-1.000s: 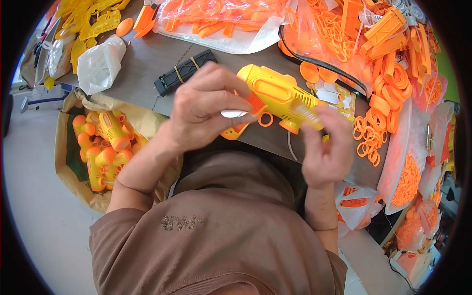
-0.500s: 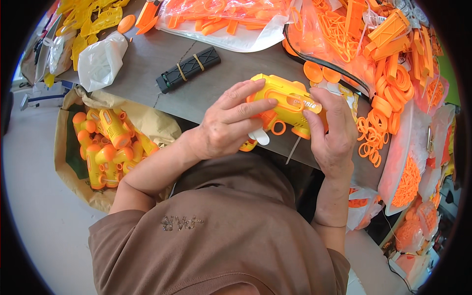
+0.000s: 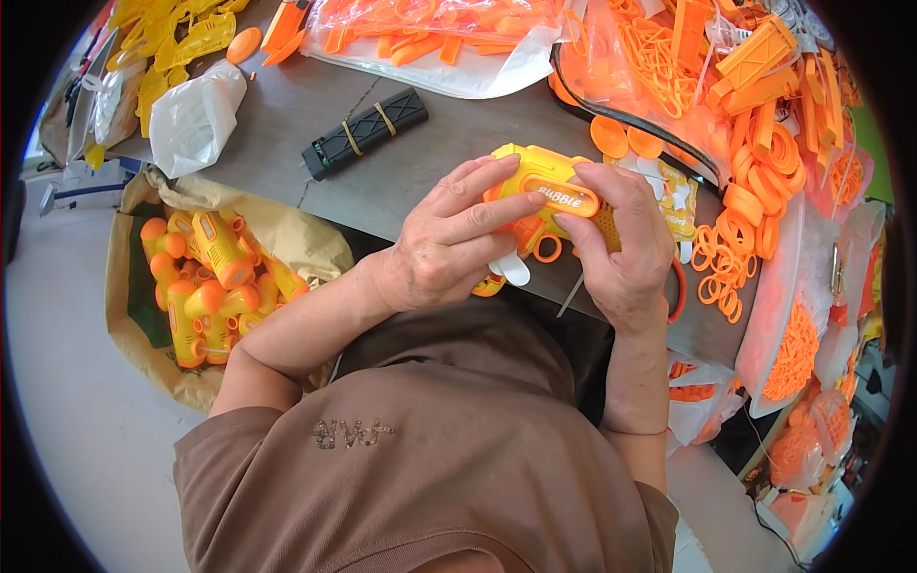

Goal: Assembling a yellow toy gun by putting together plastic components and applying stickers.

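A yellow toy bubble gun (image 3: 531,159) with orange parts is held sideways above the table's near edge, between my hands. My left hand (image 3: 444,224) grips its left end, fingers stretched over the top. Under those fingers a white rounded tab (image 3: 513,271) sticks out. My right hand (image 3: 626,239) is closed on the other end, its thumb and fingertips at an orange oval label (image 3: 562,197) with white lettering. That label lies along the gun's side. Just behind my right hand is a yellow sticker sheet (image 3: 678,212) with white oval patches.
On the left, a brown paper sack (image 3: 134,277) holds several yellow-orange toy bodies. A black rubber-banded case (image 3: 368,134) and a white plastic bag (image 3: 198,119) rest on the table (image 3: 287,124). Orange rings (image 3: 731,253) and heaped orange parts (image 3: 764,172) crowd the right.
My right hand has moved slightly left, with its fingertips now at the label. The label, tilted at the gun's right part before, now shows flat and facing up. My left hand barely moved.
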`<state>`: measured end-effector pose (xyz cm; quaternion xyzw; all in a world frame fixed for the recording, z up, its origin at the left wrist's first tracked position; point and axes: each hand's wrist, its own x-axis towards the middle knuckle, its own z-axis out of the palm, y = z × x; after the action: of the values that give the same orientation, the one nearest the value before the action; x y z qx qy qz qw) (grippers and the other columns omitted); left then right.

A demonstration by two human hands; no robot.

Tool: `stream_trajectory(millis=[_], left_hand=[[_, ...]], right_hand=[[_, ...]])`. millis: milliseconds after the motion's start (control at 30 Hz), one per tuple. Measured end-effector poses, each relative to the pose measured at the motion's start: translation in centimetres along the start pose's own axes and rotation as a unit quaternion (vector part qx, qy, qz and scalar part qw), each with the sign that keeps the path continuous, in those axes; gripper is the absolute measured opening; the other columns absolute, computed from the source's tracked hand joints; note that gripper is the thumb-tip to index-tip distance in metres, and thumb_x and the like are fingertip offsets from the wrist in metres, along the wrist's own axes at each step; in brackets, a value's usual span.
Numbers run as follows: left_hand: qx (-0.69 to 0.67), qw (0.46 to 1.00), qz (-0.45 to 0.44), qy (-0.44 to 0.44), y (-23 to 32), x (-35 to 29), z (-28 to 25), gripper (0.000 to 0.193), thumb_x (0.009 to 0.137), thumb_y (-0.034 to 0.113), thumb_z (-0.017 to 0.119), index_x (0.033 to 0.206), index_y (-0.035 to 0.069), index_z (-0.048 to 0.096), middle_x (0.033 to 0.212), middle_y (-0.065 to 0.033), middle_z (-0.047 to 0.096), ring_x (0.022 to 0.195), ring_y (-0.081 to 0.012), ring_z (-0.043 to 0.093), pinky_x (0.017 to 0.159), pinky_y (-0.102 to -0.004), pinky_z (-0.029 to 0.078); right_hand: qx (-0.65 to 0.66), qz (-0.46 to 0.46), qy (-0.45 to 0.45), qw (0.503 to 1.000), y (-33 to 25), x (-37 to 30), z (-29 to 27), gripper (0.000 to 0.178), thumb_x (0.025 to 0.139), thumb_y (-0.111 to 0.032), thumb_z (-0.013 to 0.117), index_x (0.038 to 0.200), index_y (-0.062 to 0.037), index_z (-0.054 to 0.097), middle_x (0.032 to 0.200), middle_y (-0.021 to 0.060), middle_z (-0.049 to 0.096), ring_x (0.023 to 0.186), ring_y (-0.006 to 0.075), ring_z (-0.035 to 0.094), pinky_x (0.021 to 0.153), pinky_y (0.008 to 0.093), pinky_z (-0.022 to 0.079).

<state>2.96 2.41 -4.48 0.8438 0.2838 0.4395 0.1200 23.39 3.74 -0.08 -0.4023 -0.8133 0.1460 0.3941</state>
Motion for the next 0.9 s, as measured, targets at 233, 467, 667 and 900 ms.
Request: stream_trajectory(millis=[233,467,667,900], left_hand=[[0.028,0.999,0.007,-0.015,0.0,0.4,-0.2,0.013,0.061,0.005,0.064,0.072,-0.001,0.059,0.127,-0.0132,0.056,0.123,-0.0371,0.047,0.096,-0.0523,0.044],[0.046,0.998,0.016,-0.029,0.0,0.6,-0.4,0.013,0.061,0.007,0.063,0.070,-0.001,0.058,0.127,-0.0127,0.056,0.121,-0.0366,0.048,0.095,-0.0511,0.045],[0.033,0.999,0.003,-0.038,0.0,0.8,-0.4,0.017,0.057,0.001,0.065,0.073,-0.002,0.059,0.123,-0.0137,0.059,0.118,-0.0402,0.050,0.094,-0.0491,0.046],[0.036,0.998,-0.009,-0.051,0.3,0.7,-0.5,0.016,0.060,0.002,0.063,0.074,-0.002,0.059,0.126,-0.0142,0.057,0.121,-0.0404,0.047,0.096,-0.0494,0.045]], right_hand=[[-0.012,0.011,0.009,1.000,-0.2,-0.2,0.2,0.042,0.069,0.005,0.073,0.108,-0.0017,0.058,0.096,0.0115,0.063,0.086,0.0262,0.061,0.076,0.0331,0.049],[-0.082,-0.029,0.036,0.996,0.0,-1.5,0.7,0.041,0.071,0.000,0.075,0.108,-0.0022,0.059,0.101,0.0120,0.063,0.092,0.0287,0.061,0.080,0.0375,0.049],[-0.143,-0.048,0.035,0.988,0.2,-2.6,0.5,0.039,0.076,-0.004,0.072,0.112,0.0014,0.057,0.109,0.0154,0.062,0.100,0.0312,0.059,0.088,0.0412,0.045],[-0.115,-0.009,0.035,0.993,0.1,-2.7,0.3,0.037,0.076,-0.002,0.070,0.111,0.0011,0.058,0.109,0.0147,0.062,0.102,0.0298,0.058,0.091,0.0393,0.043]])
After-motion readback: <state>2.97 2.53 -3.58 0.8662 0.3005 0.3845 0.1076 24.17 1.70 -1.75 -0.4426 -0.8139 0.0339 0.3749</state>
